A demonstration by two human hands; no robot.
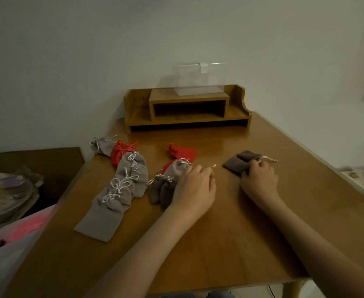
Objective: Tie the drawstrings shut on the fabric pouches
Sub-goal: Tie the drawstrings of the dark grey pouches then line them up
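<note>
Two dark brown pouches (pixel 238 162) lie on the wooden table (pixel 219 233) right of centre, a pale drawstring (pixel 269 159) trailing from them. My right hand (pixel 259 179) rests on their near edge with fingers curled at the cord. My left hand (pixel 195 186) lies palm down over a cluster of brown and grey tied pouches (pixel 166 186). A red pouch (pixel 182 153) sits just behind that cluster. To the left, several grey pouches with tied white bows (pixel 123 186) overlap in a row, with another red pouch (pixel 120 152) and a grey pouch (pixel 102 145) behind them.
A wooden desk organiser (pixel 187 108) with a clear plastic stand (pixel 200 78) sits at the back of the table against the wall. A small shiny object (pixel 214 165) lies between my hands. Left of the table is a heap of bags and plates (pixel 9 201).
</note>
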